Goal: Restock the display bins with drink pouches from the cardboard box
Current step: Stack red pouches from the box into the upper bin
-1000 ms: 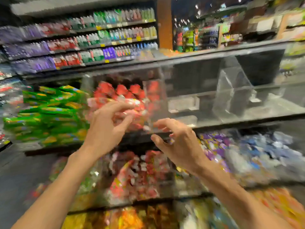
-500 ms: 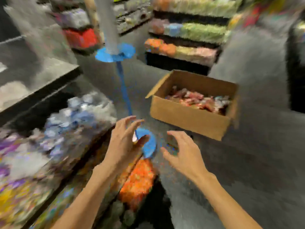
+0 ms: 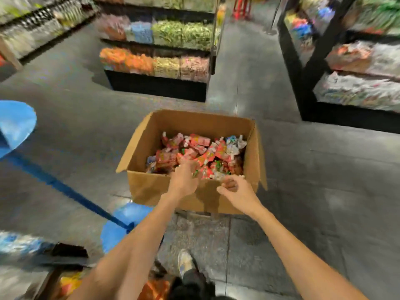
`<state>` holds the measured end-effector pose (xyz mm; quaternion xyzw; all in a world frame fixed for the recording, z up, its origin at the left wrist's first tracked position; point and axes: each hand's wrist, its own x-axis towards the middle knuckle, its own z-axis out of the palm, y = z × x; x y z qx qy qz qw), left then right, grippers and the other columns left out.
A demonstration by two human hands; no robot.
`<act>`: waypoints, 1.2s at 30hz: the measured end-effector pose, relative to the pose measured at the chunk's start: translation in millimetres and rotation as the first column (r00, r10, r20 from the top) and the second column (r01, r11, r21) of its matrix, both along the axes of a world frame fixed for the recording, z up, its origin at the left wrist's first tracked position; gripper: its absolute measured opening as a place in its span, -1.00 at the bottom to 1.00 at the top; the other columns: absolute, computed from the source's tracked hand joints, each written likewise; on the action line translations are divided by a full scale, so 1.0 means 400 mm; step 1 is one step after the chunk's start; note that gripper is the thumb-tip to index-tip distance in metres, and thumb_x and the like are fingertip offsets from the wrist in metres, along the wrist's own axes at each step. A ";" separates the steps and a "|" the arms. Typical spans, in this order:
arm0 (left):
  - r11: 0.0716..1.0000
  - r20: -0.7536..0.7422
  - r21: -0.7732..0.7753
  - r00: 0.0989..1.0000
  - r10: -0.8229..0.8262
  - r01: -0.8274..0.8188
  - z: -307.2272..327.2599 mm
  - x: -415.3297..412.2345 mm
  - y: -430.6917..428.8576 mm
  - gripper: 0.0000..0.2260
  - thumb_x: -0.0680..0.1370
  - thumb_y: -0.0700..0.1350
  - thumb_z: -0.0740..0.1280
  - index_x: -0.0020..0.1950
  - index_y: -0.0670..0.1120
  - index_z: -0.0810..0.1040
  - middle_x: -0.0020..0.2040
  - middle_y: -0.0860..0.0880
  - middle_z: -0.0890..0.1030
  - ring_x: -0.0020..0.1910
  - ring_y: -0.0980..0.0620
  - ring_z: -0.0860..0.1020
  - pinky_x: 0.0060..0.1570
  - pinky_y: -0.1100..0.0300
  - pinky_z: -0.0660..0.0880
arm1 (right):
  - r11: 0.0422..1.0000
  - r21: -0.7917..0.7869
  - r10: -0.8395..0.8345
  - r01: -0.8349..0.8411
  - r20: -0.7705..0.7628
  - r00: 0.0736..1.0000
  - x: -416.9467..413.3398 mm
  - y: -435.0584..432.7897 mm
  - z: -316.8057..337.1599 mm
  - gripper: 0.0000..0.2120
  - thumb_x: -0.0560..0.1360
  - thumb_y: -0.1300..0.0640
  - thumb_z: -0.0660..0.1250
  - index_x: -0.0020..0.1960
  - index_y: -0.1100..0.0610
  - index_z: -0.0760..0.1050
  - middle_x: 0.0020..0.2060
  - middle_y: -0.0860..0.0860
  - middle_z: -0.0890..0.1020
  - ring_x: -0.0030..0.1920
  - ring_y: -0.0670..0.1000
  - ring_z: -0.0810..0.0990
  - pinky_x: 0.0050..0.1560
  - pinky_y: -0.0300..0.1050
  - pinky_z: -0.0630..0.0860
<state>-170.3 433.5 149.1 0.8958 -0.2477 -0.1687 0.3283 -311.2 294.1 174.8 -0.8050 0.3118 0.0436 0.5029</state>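
Observation:
An open cardboard box [image 3: 149,189] stands on the grey floor right in front of me, holding a heap of mostly red drink pouches [image 3: 201,154]. My left hand [image 3: 183,180] reaches over the box's near wall, its fingers stretched onto the pouches at the front of the heap. My right hand [image 3: 238,189] hovers at the near rim, to the right of the left hand, fingers loosely curled, with nothing visible in it. The display bins [image 3: 69,282] show only as a blurred strip at the bottom left.
A blue stand with a round base [image 3: 127,221] and a slanting pole sits left of the box. A low island of filled bins [image 3: 155,63] lies beyond the box, black shelving [image 3: 357,87] to the right. My shoe [image 3: 185,263] is on the floor below.
I have turned from the shelf bins to the box on the floor. Both hands, empty and held apart in the air before, are now down at the box, the left one on the pouches.

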 end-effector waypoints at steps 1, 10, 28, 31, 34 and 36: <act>1.000 -0.038 0.015 0.999 0.015 -0.014 -0.030 0.036 -0.018 -0.73 0.56 -0.03 0.37 0.21 -0.11 0.59 0.16 -0.11 0.65 0.18 -0.15 0.58 0.14 0.03 0.50 | 1.000 0.005 -0.018 0.018 -0.017 1.000 0.037 -0.021 -0.015 -0.70 0.53 -0.02 0.43 0.22 0.03 0.49 -0.03 -0.14 0.56 0.06 -0.04 0.56 0.07 -0.16 0.45; 0.977 -0.339 0.201 0.930 0.143 -0.077 -0.211 0.277 -0.097 -0.63 0.56 -0.04 0.41 0.33 -0.11 0.52 0.23 -0.08 0.61 0.21 -0.10 0.56 0.20 0.01 0.51 | 0.998 -0.051 -0.039 0.029 -0.221 0.975 0.296 -0.183 -0.208 -0.62 0.54 -0.02 0.40 0.31 0.05 0.45 0.13 -0.05 0.59 0.16 0.02 0.56 0.18 0.05 0.53; 0.622 -0.098 0.698 0.908 -0.408 0.355 -0.592 0.620 -0.306 -0.25 0.55 0.05 0.36 0.59 0.01 -0.02 0.53 -0.21 0.16 0.47 -0.19 0.22 0.36 -0.07 0.30 | 0.474 -0.510 0.518 -0.718 -0.497 0.696 0.684 -0.426 -0.633 -0.06 0.30 0.58 0.33 0.58 0.07 0.19 0.58 0.22 0.08 0.57 0.25 0.09 0.50 0.28 0.14; 0.657 -0.113 0.644 0.898 -0.424 0.392 -0.629 0.627 -0.292 -0.09 0.50 0.07 0.42 0.62 0.03 -0.14 0.58 -0.20 0.09 0.53 -0.18 0.17 0.41 -0.06 0.26 | 0.433 -0.557 0.518 -0.709 -0.490 0.701 0.686 -0.440 -0.676 0.03 0.23 0.59 0.36 0.59 0.04 0.17 0.57 0.27 0.08 0.55 0.27 0.16 0.45 0.32 0.21; 0.655 -0.137 0.641 0.899 -0.416 0.400 -0.643 0.617 -0.279 0.03 0.45 0.15 0.46 0.62 -0.04 -0.22 0.62 -0.14 -0.02 0.58 -0.14 0.06 0.48 -0.03 0.14 | 0.399 -0.600 0.518 -0.693 -0.476 0.710 0.692 -0.454 -0.692 0.04 0.16 0.56 0.43 0.55 0.07 0.26 0.54 0.29 0.17 0.50 0.28 0.25 0.37 0.29 0.30; 0.637 -0.122 0.672 0.905 -0.408 0.378 -0.652 0.598 -0.276 0.08 0.42 0.22 0.47 0.62 -0.10 -0.22 0.63 -0.13 -0.04 0.55 -0.13 0.15 0.47 -0.01 0.15 | 0.415 -0.603 0.511 -0.681 -0.465 0.723 0.693 -0.458 -0.695 0.00 0.14 0.55 0.47 0.52 0.10 0.32 0.52 0.28 0.23 0.46 0.26 0.30 0.33 0.27 0.35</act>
